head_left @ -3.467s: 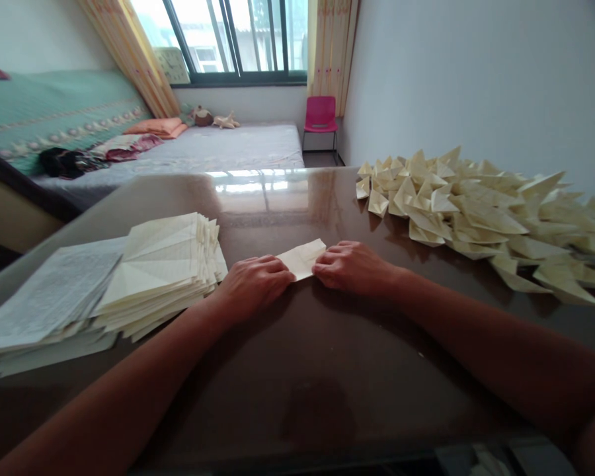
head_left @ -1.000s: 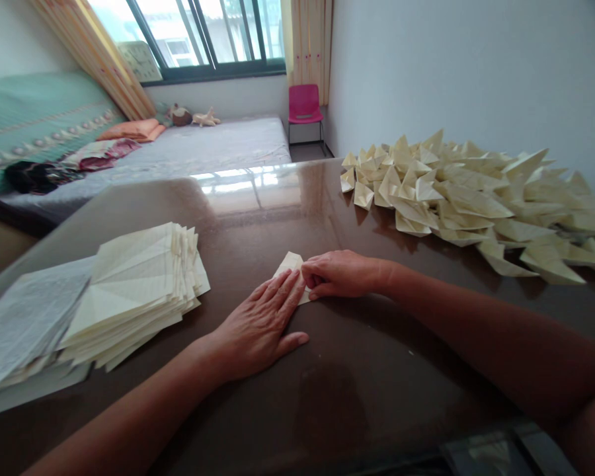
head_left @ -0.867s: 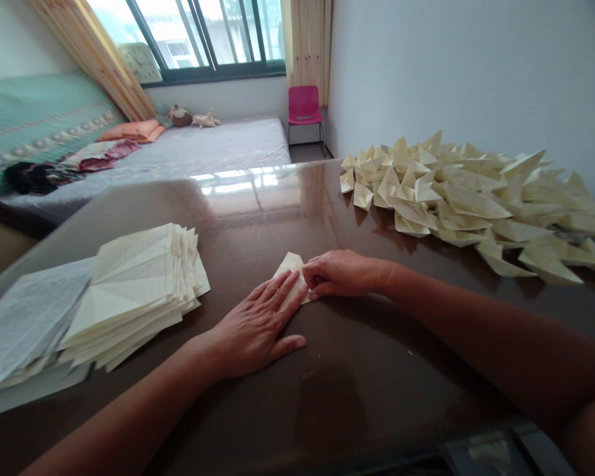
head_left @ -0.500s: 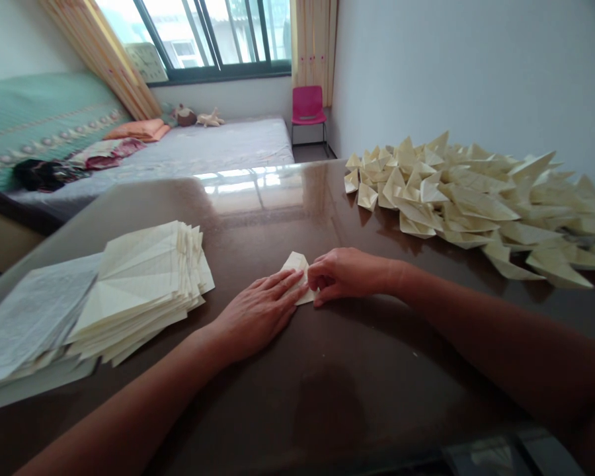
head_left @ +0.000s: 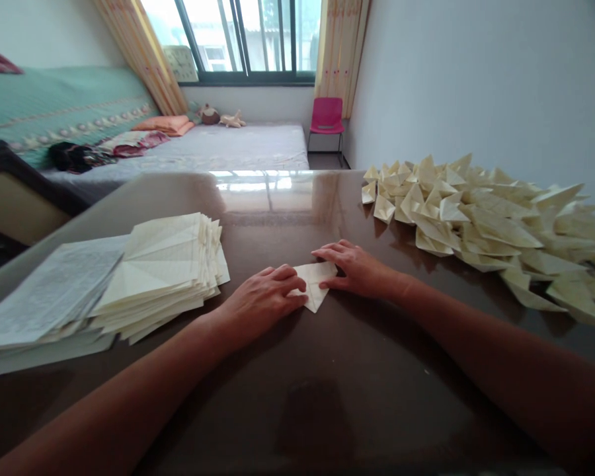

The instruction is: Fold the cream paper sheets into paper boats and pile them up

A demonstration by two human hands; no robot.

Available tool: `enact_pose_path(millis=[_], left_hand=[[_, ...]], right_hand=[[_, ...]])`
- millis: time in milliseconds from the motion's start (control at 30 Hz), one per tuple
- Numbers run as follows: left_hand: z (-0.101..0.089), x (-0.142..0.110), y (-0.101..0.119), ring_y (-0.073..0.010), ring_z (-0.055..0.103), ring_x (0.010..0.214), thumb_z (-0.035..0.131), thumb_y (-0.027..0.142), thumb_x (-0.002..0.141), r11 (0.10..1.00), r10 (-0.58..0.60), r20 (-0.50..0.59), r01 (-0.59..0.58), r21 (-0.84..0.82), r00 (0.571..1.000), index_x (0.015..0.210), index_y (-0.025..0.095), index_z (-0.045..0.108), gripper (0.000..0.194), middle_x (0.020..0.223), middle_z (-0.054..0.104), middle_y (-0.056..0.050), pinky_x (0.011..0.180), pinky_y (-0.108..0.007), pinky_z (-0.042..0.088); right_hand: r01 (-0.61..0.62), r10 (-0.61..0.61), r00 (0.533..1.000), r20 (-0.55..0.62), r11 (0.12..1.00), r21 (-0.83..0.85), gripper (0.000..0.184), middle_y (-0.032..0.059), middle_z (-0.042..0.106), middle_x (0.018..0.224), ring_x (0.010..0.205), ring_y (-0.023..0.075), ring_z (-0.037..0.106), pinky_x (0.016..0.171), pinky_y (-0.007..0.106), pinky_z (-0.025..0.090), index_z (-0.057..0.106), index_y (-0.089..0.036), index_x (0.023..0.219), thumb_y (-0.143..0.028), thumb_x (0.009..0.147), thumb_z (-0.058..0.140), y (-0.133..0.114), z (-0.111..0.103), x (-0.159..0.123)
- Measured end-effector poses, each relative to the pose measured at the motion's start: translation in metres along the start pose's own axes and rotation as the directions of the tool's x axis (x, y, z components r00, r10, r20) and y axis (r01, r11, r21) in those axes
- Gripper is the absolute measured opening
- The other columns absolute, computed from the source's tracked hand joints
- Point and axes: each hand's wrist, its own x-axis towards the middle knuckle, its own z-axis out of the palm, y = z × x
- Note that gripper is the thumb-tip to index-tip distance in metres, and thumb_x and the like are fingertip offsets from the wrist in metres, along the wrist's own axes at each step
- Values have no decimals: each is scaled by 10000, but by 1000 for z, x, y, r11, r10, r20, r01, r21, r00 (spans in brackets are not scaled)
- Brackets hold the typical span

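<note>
A small piece of folded cream paper [head_left: 317, 281] lies on the brown tabletop in front of me, one pointed corner toward me. My left hand [head_left: 265, 294] is at its left end, fingers curled and thumb against the paper. At the right end is my right hand [head_left: 359, 268], its fingers stretched out and apart from the thumb, which touches the paper near its edge. What lies under the left fingers is hidden.
A stack of creased cream sheets [head_left: 163, 264] stands on the left, beside printed grey sheets [head_left: 59, 284]. At right spreads a heap of pointed folded paper pieces [head_left: 496, 225]. Past the glossy table [head_left: 277, 396] are a bed [head_left: 258, 142] and a pink chair [head_left: 327, 116].
The folded paper now lies with a point toward me. My right hand has gone from a closed curl to spread fingers, and my left from flat to curled. The view has shifted left.
</note>
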Motion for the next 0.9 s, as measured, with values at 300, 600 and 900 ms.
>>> enact_pose_path(millis=[300, 600, 900], left_hand=[[7, -3, 12, -198, 548, 980, 461, 276, 923, 990, -141, -63, 139, -31, 988, 1164, 213, 599, 285, 1111, 606, -74, 856, -322, 485], [13, -2, 10, -210, 496, 1174, 483, 310, 936, 989, -138, -86, 131, -74, 987, 1310, 218, 491, 385, 1287, 572, -77, 1005, -357, 431], [9, 1, 14, -194, 556, 940, 478, 212, 930, 978, -209, -42, 210, 10, 977, 1030, 173, 579, 148, 1018, 598, -62, 785, -289, 497]], right_hand=[[-229, 196, 960, 201, 961, 156, 474, -25, 651, 722, 619, 131, 582, 566, 220, 383, 517, -168, 1163, -311, 744, 687, -16, -10, -5], [-201, 146, 955, 258, 959, 199, 555, -53, 623, 651, 543, 110, 553, 542, 206, 376, 465, -183, 1274, -201, 744, 631, -30, -15, -10], [-263, 154, 925, 347, 919, 294, 319, -51, 605, 619, 487, 105, 555, 510, 214, 409, 551, -159, 1082, -253, 781, 601, -29, -15, -11]])
